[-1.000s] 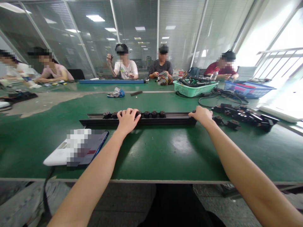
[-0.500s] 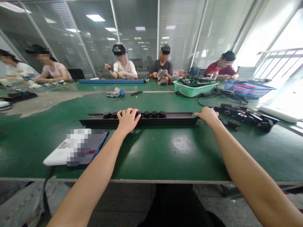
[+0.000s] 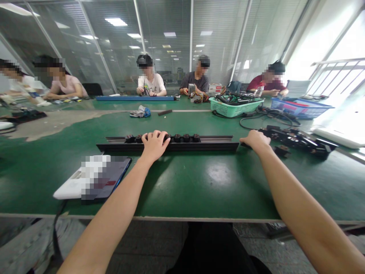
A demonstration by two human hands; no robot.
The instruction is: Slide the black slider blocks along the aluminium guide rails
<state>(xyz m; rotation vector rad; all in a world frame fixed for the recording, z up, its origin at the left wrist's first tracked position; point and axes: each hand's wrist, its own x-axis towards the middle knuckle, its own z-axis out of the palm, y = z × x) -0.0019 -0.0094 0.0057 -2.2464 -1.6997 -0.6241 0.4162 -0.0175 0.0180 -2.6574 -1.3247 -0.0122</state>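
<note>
A long black rail (image 3: pixel 216 147) lies across the table in front of me, with several dark round parts (image 3: pixel 186 138) sitting in a row along its channel. My left hand (image 3: pixel 154 145) lies over the middle of the rail, its fingers curved over the far side and its thumb on the right, gripping it. Just beyond the rail's right end is my right hand (image 3: pixel 256 142), its fingers pressed together low over the table. Something dark shows at those fingertips, too small to make out. A loose black part (image 3: pixel 282 151) lies to the right of that hand.
A pile of black parts (image 3: pixel 299 140) lies at the right. Behind stand a green basket (image 3: pixel 235 109) with cables and a blue basket (image 3: pixel 302 108). A phone (image 3: pixel 122 173) and a white device (image 3: pixel 67 188) lie at the near left. Several people sit across the table.
My right hand has shifted slightly right, away from the rail's end. My left hand stays on the rail. Across the table, one person's raised hand has come down.
</note>
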